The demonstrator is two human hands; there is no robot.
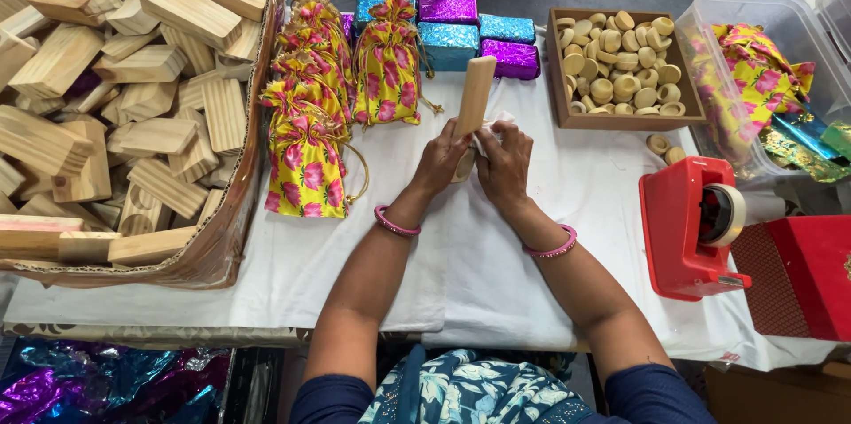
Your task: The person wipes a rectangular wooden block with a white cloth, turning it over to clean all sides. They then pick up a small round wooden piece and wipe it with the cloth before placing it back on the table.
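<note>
Wood block [474,96]: pale, rectangular, held at table centre above the white cloth [461,264]. Long axis near vertical in view, upper end tipped slightly toward 1 o'clock, pointing at the foil boxes; lower end hidden behind the fingers. Left hand [441,161] closed on the block's lower left side; right hand [503,163] closed on its lower right side, with a scrap of white material [493,123] showing at the fingertips. Hands together, nearly touching, both clamped on the block. Pink bangle on each wrist. At 12 o'clock of the block: shiny wrapped boxes [461,30] in blue and purple. At 10–11 o'clock: yellow floral drawstring pouches [310,114], several upright in a row. At 9 o'clock, well apart: big carton [230,229] heaped with similar wood blocks. At 2 o'clock: brown tray [560,78] of round wooden discs, two discs loose on the cloth beside it. At 3–4 o'clock: red tape dispenser [687,229]. Far right: clear bin [709,16] holding floral fabric.
</note>
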